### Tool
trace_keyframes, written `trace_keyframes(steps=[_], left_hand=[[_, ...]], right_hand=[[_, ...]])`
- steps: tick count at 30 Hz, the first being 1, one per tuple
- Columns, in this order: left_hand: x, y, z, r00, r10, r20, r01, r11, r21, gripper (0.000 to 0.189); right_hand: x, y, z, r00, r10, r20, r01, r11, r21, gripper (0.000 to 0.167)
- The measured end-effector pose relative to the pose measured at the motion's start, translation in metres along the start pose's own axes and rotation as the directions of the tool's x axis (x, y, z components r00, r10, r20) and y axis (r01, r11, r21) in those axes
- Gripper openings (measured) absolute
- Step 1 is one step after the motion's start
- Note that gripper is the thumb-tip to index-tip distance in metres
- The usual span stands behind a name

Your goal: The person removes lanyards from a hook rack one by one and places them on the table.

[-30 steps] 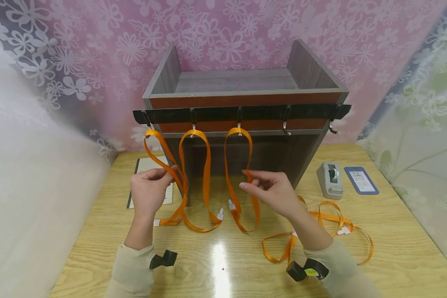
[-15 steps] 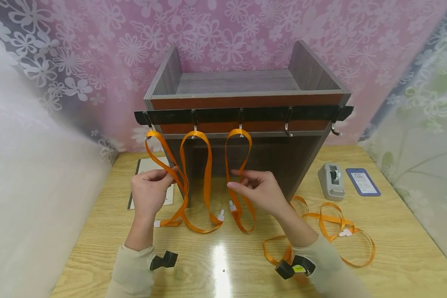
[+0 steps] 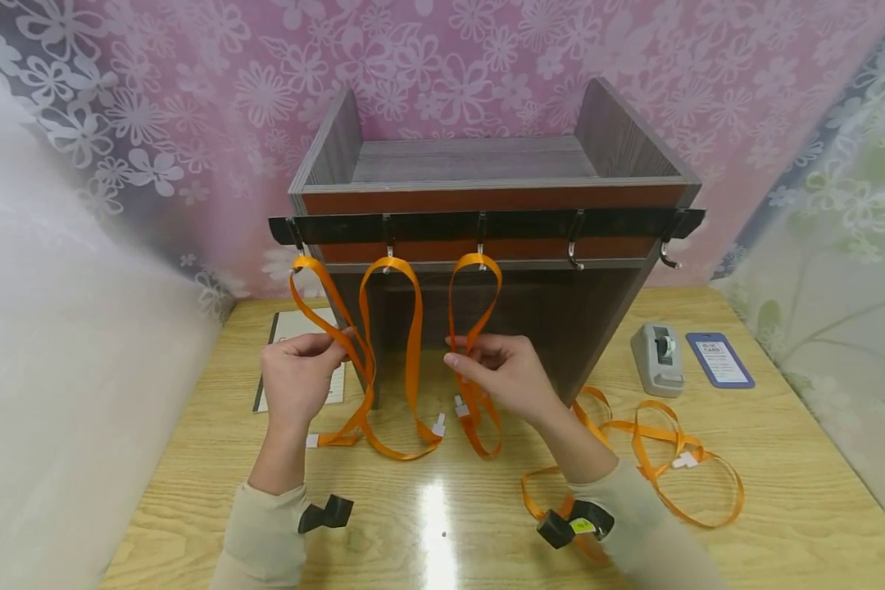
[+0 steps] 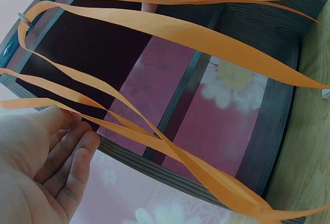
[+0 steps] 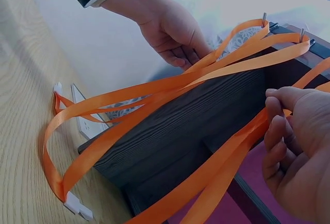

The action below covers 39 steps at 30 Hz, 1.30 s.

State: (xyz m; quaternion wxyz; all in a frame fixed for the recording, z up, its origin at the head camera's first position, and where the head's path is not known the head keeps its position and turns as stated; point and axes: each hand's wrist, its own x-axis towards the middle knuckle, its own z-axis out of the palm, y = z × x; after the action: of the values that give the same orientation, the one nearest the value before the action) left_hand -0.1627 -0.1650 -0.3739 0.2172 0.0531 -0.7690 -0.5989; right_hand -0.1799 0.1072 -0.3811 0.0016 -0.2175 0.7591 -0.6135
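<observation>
Three orange lanyards hang from hooks on a black hook rail (image 3: 435, 227). My left hand (image 3: 295, 377) pinches the strap of the leftmost lanyard (image 3: 306, 261) partway down its loop. Untouched between my hands is the middle lanyard (image 3: 413, 352), its white clip (image 3: 438, 425) low near the table. Thumb and forefinger of my right hand (image 3: 505, 373) pinch the third lanyard (image 3: 479, 259), drawing the two sides of its loop together. In the right wrist view, my right hand (image 5: 299, 136) partly hides that strap.
The rail runs across a grey wooden shelf unit (image 3: 479, 160); its two right hooks hold nothing. More orange lanyards (image 3: 623, 425) lie tangled at right on the table. Behind them are a tape dispenser (image 3: 658, 360) and a blue badge holder (image 3: 719, 360). A notebook (image 3: 283, 325) lies behind my left hand.
My right hand has moved left onto the third lanyard and now pinches its strap, narrowing the loop. My left hand has stayed on the leftmost lanyard.
</observation>
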Motion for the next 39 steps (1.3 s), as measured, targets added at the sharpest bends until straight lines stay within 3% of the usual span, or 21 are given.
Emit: trace_keyframes(steps=[15, 22, 28, 31, 36, 39], left_hand=[[0.000, 0.000, 0.002, 1.000, -0.007, 0.002, 0.007, 0.999, 0.043, 0.028], [0.001, -0.002, 0.001, 1.000, 0.006, -0.011, -0.006, 1.000, 0.023, 0.028], [0.002, -0.001, 0.000, 1.000, 0.008, -0.009, -0.008, 1.000, 0.004, 0.029], [0.001, -0.001, 0.001, 1.000, 0.011, -0.008, -0.011, 1.000, 0.013, 0.029], [0.000, -0.001, 0.001, 1.000, 0.015, -0.002, -0.015, 1.000, 0.018, 0.029], [-0.001, 0.000, 0.000, 1.000, 0.014, -0.012, -0.013, 1.000, 0.023, 0.029]], right_hand=[[-0.005, -0.007, -0.010, 0.999, -0.013, 0.043, 0.007, 0.991, 0.132, 0.015], [-0.005, -0.026, -0.021, 0.994, -0.070, 0.082, 0.060, 0.991, 0.122, 0.012], [-0.011, -0.051, -0.034, 0.980, -0.169, 0.101, 0.154, 0.978, 0.141, 0.010], [-0.015, -0.063, -0.040, 0.965, -0.240, 0.108, 0.218, 0.959, 0.180, 0.009], [-0.021, -0.081, -0.050, 0.903, -0.405, 0.143, 0.349, 0.886, 0.306, 0.014], [-0.023, -0.090, -0.055, 0.877, -0.451, 0.163, 0.378, 0.860, 0.343, 0.019]])
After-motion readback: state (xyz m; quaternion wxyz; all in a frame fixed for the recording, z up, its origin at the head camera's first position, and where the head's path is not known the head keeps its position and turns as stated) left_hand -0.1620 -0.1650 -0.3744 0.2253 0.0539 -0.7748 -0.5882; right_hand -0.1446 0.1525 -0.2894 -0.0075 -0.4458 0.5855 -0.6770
